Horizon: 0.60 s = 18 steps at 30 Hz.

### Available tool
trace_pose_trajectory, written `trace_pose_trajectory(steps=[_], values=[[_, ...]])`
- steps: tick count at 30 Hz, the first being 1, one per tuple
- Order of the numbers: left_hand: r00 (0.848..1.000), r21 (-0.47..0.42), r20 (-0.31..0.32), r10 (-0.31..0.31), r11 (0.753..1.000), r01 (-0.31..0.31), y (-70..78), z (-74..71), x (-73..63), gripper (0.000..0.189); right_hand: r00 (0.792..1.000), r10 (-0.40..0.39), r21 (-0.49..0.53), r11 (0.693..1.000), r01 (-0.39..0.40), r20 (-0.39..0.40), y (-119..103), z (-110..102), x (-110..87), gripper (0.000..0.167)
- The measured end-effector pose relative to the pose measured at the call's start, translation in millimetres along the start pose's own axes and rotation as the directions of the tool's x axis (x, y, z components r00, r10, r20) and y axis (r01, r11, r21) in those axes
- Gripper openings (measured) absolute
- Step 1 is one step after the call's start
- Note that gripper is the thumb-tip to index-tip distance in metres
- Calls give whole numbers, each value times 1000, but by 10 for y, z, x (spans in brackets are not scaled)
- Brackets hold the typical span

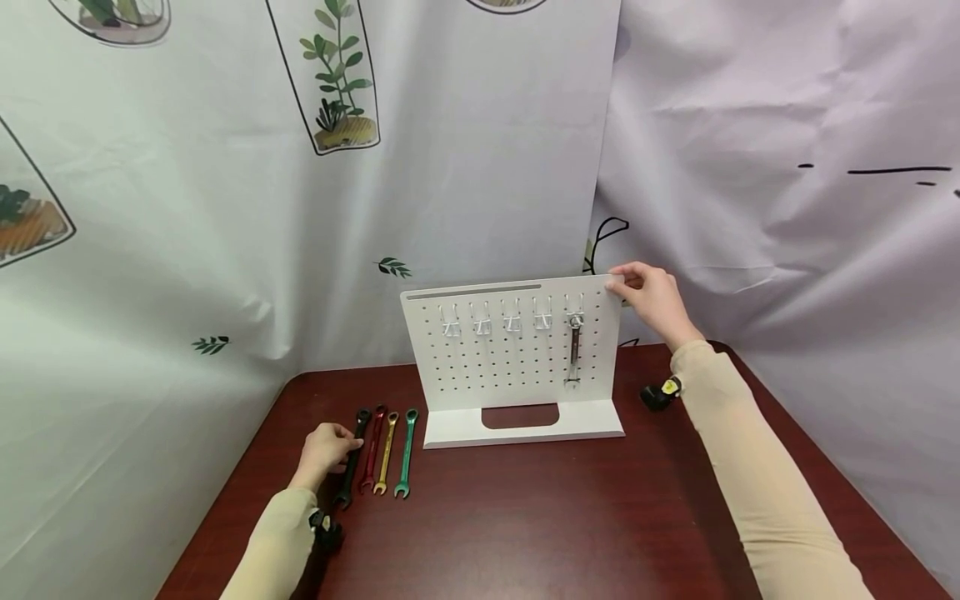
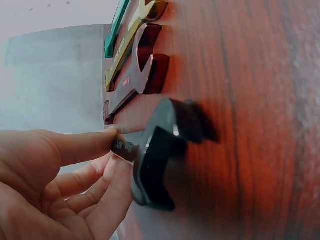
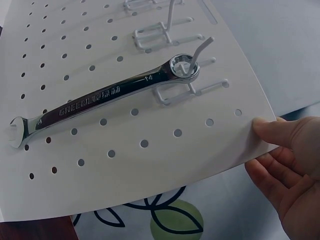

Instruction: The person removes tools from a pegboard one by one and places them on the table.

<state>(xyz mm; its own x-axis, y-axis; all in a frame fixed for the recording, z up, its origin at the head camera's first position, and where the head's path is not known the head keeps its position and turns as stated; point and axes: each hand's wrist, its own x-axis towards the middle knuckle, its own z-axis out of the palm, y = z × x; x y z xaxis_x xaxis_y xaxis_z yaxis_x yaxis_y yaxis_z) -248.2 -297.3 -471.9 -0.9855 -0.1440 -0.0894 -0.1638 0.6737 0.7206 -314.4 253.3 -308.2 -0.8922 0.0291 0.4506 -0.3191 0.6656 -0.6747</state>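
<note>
My left hand (image 1: 325, 454) pinches a black combination wrench (image 2: 159, 145) between thumb and fingers, at the left end of a row of wrenches. Beside it lie a red wrench (image 1: 372, 450), a yellow wrench (image 1: 386, 454) and a green wrench (image 1: 407, 454), open ends toward me. With thumb in front and fingers behind, my right hand (image 1: 654, 300) grips the top right corner of a white pegboard (image 1: 517, 367). From the pegboard's rightmost hook hangs a silver wrench (image 3: 105, 97) by its ring end, marked 14.
Several white hooks (image 1: 482, 321) without wrenches line the pegboard left of the silver wrench. The board's base stands on a dark red wooden table (image 1: 525, 517). Behind it hangs a pale cloth (image 1: 487, 167) with plant drawings. Each wrist wears a black camera (image 1: 658, 395).
</note>
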Motion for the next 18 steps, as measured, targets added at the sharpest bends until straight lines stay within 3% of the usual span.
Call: trace_pose_trajectory(steps=[18], values=[[999, 22, -26, -20, 1000, 21, 60, -11, -70, 15, 1000, -3, 2, 1000, 3, -6, 11, 6, -4, 33]])
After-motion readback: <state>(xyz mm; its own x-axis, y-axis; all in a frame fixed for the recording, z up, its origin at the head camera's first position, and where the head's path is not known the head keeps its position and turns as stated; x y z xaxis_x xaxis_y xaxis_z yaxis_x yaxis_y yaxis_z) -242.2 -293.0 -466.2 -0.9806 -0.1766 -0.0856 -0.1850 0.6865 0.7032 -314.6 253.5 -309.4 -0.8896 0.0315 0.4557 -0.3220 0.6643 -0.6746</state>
